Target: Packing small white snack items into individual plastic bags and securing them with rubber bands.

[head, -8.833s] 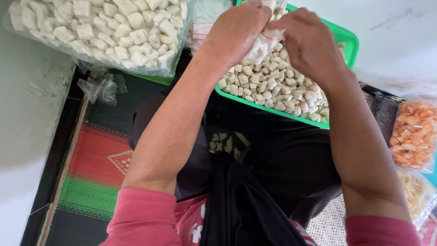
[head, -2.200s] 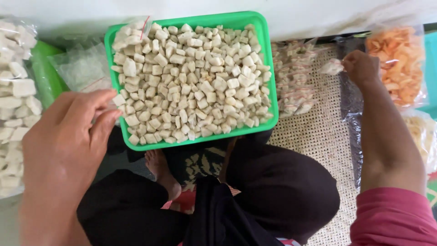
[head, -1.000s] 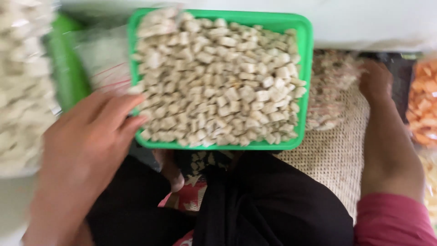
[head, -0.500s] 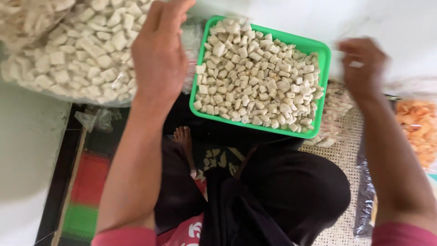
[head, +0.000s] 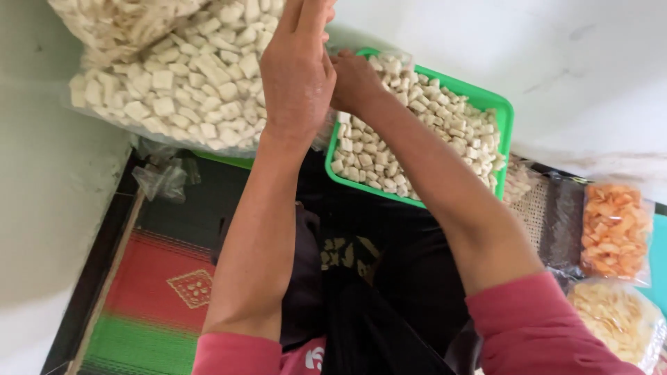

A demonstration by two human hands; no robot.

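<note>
Head view shows both hands meeting over the far-left corner of the green tray (head: 506,111), which sits on the floor in front of the person's crossed legs. Left hand (head: 297,69) is raised with its fingers straight and close together, back toward the camera, so I cannot tell what, if anything, it has between them. Right hand (head: 354,82) is curled and tucked just behind the left, touching it; its grip is hidden too. Pale cubes (head: 438,121) fill the tray directly under and to the right of the hands, so the right arm lies across the tray while the left arm comes up beside its left edge. The tray's long axis runs from the hands away toward the right. Just left of the hands, touching the tray's left side, a big clear bag of the same pale cubes (head: 174,76) bulges. Well apart, at the right edge of the floor mat, lie a bag of orange chips (head: 615,229) and a bag of pale chips (head: 615,316).
</note>
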